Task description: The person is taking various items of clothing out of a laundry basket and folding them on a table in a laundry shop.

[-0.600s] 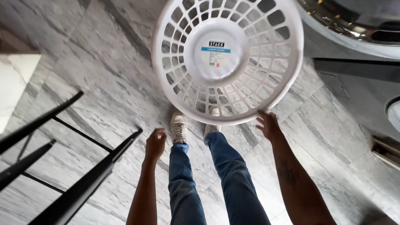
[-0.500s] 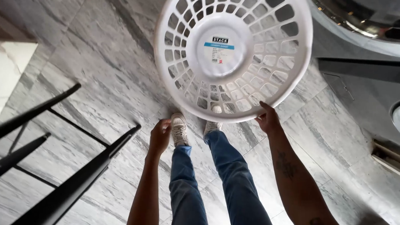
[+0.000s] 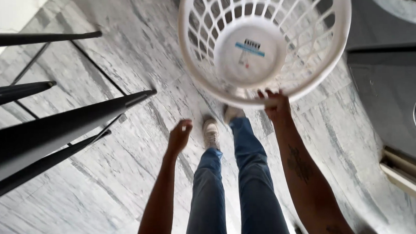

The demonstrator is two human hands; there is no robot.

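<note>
An empty round white plastic laundry basket (image 3: 266, 44) with a slotted wall hangs over the floor, its opening toward me and a small label on its bottom. My right hand (image 3: 276, 105) grips its near rim from below. My left hand (image 3: 179, 135) is lower and to the left, apart from the basket, its fingers loosely curled and holding nothing. Below the hands are my legs in blue jeans (image 3: 239, 186) and pale sneakers (image 3: 212, 131).
Grey marbled floor tiles (image 3: 121, 55) lie underfoot. Black metal bars of a rack (image 3: 54, 123) jut in from the left. Round washer doors (image 3: 399, 1) and a dark machine front (image 3: 389, 85) stand on the right.
The basket has moved up and to the right, still hanging from my right hand. My left hand has come off its rim and dropped away to the left.
</note>
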